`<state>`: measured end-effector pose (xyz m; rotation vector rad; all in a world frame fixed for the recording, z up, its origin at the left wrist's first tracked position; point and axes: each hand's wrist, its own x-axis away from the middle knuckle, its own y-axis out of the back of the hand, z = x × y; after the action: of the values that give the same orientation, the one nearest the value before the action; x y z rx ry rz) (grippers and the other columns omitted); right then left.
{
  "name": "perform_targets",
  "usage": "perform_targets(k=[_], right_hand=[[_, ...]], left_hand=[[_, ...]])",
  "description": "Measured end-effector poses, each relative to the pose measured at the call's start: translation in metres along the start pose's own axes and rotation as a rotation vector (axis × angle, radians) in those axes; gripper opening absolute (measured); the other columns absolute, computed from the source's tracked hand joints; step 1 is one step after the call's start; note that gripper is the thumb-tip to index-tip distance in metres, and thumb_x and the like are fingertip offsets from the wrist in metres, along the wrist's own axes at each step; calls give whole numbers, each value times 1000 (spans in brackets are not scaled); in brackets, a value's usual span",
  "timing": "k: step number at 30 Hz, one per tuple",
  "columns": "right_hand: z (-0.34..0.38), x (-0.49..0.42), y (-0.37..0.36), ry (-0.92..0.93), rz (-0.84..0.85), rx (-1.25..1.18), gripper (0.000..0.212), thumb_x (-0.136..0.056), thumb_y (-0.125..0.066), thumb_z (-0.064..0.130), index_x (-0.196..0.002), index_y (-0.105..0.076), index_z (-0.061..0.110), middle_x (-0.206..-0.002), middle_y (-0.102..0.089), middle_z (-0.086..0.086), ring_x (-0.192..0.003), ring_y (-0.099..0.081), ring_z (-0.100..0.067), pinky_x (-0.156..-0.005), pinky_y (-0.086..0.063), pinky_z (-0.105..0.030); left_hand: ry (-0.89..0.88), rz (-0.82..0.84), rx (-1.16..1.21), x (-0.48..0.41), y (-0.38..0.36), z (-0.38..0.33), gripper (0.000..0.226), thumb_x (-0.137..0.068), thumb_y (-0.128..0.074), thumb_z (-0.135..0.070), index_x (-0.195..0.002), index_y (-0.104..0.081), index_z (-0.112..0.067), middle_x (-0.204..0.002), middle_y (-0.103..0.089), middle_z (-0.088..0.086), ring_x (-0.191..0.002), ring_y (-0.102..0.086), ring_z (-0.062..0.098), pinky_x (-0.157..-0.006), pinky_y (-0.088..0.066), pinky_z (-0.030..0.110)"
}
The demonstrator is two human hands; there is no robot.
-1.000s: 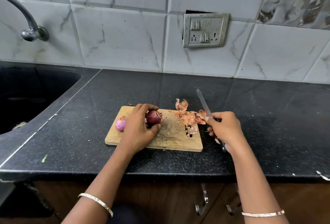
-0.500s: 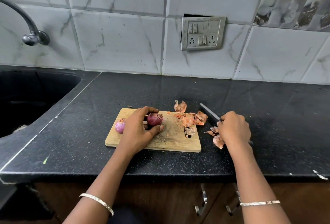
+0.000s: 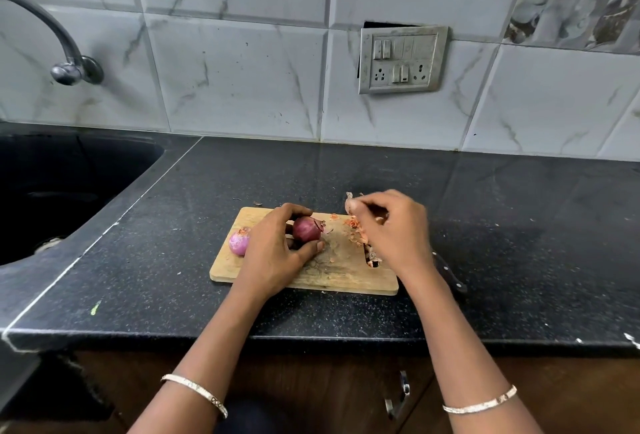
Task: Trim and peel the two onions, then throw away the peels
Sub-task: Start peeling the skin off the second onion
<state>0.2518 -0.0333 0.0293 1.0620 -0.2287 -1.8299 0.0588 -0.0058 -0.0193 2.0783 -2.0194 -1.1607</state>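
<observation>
The left hand (image 3: 273, 253) grips a round dark-red onion (image 3: 306, 230) between curled fingers and thumb on the rectangular wooden cutting board (image 3: 346, 274). A paler purple peeled onion (image 3: 239, 242) lies just behind that hand. The right hand (image 3: 398, 229) curls over the orange papery peels (image 3: 356, 229), too blurred to tell whether it holds any. A black-handled knife (image 3: 450, 274) lies on the black speckled countertop (image 3: 519, 225).

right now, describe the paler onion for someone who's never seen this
On the black countertop lies a wooden cutting board. At its left end, beside the left hand, sits the pale pink onion, lighter than the dark red onion the fingers hold.
</observation>
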Motion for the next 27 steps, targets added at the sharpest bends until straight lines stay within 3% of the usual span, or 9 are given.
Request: perform_targets(k=[2,4,6,9,13,17,22,27], right_hand=[[6,-1,-13,-1,133,-196,18,-88,-74,42,-94,-81,27,-89,-73,13,-86,-67,0,-76,-48,-13],[3,0,-28,-50,232,-272,23,-84,-78,45,-98,-80,28,-93,-75,11,-92,-68,0,-87,-53,-22],[-2,4,-40,-115,276,-373,27,-81,-81,44,-100,-79,25,-93,-77,8,-88,-72,-5,-85,-58,-33],[-6,7,-48,-158,279,-477,29,-78,-84,41,-100,-80,22,-91,-78,6,-90,-74,-11,-87,-59,-42],[-8,9,-50,-221,234,-614,20,-79,-85,22,-97,-81,15,-92,-79,0,-93,-74,-16,-93,-58,-43],[-10,9,-50,-293,211,-680,13,-81,-83,18,-93,-82,13,-88,-78,-7,-82,-72,-20,-88,-59,-50],[-9,11,-51,-258,180,-625,6,-90,-76,18,-92,-80,14,-80,-76,-4,-69,-66,-13,-74,-59,-43],[-9,12,-50,-306,101,-714,18,-99,-63,16,-85,-73,10,-72,-69,-1,-64,-62,-10,-61,-53,-29]], left_hand=[[-3,-6,-8,0,-1,1,51,-74,-89,-31,-117,-63,-24,-111,-66,-10,-97,-65,7,-84,-60,33],[-10,-13,-15,0,-1,1,50,-74,-89,-31,-115,-62,-23,-108,-66,-9,-96,-64,7,-83,-59,34],[-18,-13,-15,0,-1,1,48,-75,-88,-30,-115,-62,-23,-107,-66,-9,-95,-63,6,-82,-59,34],[-33,-15,-21,0,-2,1,47,-75,-87,-32,-114,-62,-23,-106,-66,-10,-95,-63,6,-81,-58,32],[-32,-12,-20,1,-2,1,49,-74,-89,-32,-114,-61,-23,-106,-65,-10,-94,-63,5,-79,-58,29],[-26,0,-29,1,-2,2,52,-75,-88,-32,-116,-60,-22,-105,-66,-9,-94,-65,8,-80,-59,33],[-20,-6,-32,1,-2,1,52,-73,-89,-30,-116,-61,-22,-104,-68,-9,-92,-67,9,-81,-60,36],[9,-7,-18,1,-2,-1,52,-74,-89,-31,-118,-63,-22,-105,-68,-9,-92,-68,10,-82,-60,35]])
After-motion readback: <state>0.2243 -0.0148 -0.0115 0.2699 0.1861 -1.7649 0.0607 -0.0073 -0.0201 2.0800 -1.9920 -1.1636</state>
